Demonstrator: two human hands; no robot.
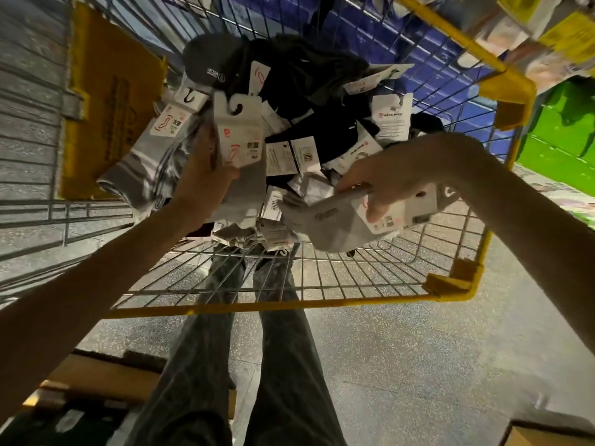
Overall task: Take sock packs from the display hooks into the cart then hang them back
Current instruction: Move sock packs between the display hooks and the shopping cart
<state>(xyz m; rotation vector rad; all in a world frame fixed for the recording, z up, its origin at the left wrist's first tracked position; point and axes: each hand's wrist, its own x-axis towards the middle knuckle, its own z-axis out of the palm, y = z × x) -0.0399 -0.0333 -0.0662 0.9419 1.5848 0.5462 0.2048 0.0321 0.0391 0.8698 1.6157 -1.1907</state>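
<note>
1. While both bare forearms reach forward over the near yellow rim of the cart (322,303), each hand holds its own pack above the wire basket.
2. Slanting up from the lower left with a straight wrist, the left hand (206,169) grips a grey sock pack (248,188); the thumb lies across its front and the fingers are hidden behind it; the pack stands nearly upright, with its white card hook at the top and its lower end against the heap.
3. Coming in from the right edge with the wrist bent down, the right hand (383,185) faces palm down; its fingers curl over the card of a white sock pack (335,226); that pack lies almost flat, toe end pointing left, just above the near mesh.
4. Jumbled dark and white, the heap of sock packs (309,136) fills the middle of the cart; a grey cap (209,64) lies at its far side; striped socks (141,175) lie at its left.
5. Below the basket, legs in dark jeans (280,349) stand on speckled floor; blurred hanging packs (547,37) show at the upper right.
</note>
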